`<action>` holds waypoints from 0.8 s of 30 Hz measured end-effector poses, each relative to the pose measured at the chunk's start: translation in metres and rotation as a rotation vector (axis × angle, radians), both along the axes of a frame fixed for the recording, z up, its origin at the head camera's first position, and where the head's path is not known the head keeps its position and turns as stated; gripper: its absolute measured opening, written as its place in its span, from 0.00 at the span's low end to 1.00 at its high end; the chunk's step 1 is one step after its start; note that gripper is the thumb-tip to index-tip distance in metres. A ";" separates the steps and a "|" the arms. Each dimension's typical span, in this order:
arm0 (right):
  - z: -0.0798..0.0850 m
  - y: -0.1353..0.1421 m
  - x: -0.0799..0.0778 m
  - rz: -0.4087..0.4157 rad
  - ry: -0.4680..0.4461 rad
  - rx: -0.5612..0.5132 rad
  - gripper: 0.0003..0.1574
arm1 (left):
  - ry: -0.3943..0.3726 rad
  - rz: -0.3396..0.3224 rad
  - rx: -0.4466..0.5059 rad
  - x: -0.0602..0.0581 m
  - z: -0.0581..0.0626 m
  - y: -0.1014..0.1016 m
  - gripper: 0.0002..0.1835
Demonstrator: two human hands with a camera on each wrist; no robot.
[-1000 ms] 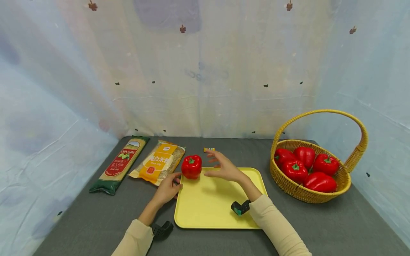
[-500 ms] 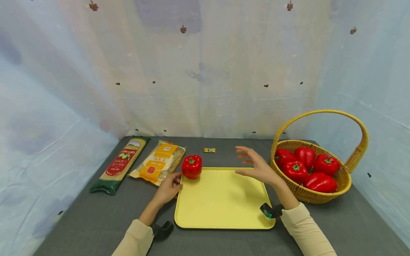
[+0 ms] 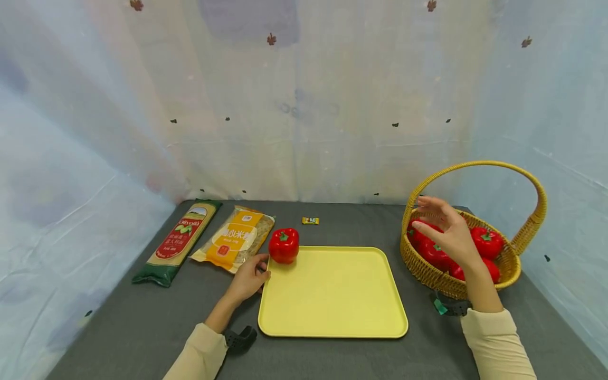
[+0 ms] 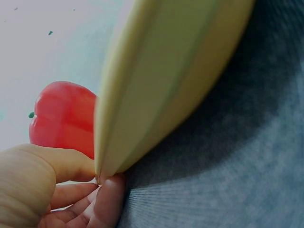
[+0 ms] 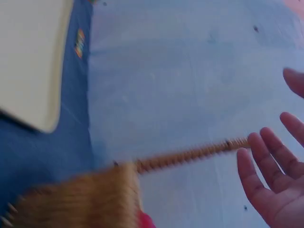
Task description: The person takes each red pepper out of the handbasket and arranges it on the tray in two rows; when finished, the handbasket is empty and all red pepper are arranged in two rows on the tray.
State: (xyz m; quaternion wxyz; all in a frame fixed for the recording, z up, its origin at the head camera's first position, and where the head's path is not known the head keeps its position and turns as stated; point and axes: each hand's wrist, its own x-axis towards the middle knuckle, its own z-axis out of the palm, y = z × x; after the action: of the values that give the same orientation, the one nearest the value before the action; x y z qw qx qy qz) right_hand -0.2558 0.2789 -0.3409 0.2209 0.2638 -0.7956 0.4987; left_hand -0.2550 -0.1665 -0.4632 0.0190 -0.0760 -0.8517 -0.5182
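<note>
Right hand (image 3: 453, 237) nearer, fingers loose and gripping nothing above the golden woven basket (image 3: 420, 266), glossy red bell peppers (image 3: 487, 243) lying inside beneath it, while the left hand (image 3: 248, 278) pinches the rectangular yellow tray's (image 3: 332, 295) left edge!

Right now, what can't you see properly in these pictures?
Head view: some red peppers in the basket, partly covered by the right hand.
Head view: print on the little yellow packet, too small to read.
Left wrist view: the rest of the yellow tray, cut off by the top edge.
Right wrist view: the basket's weave, blurred, and its lower part, cut off by the bottom edge.
</note>
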 end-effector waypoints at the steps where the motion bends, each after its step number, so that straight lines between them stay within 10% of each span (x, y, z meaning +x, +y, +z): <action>1: 0.003 0.006 -0.002 -0.019 0.008 -0.024 0.35 | 0.007 -0.004 -0.002 0.000 0.000 0.000 0.24; 13: 0.018 0.061 -0.031 -0.344 -0.092 -0.005 0.25 | -0.028 0.009 0.006 -0.001 0.001 0.000 0.25; 24: -0.018 0.112 -0.079 -0.479 -0.261 0.038 0.33 | -0.031 0.015 -0.007 -0.001 0.001 0.001 0.25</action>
State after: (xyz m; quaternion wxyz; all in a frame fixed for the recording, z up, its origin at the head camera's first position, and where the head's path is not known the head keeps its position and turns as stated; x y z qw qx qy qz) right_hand -0.3353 0.3907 -0.3587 0.2230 0.0055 -0.8664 0.4468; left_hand -0.2559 -0.1656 -0.4626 0.0097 -0.0616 -0.8541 -0.5163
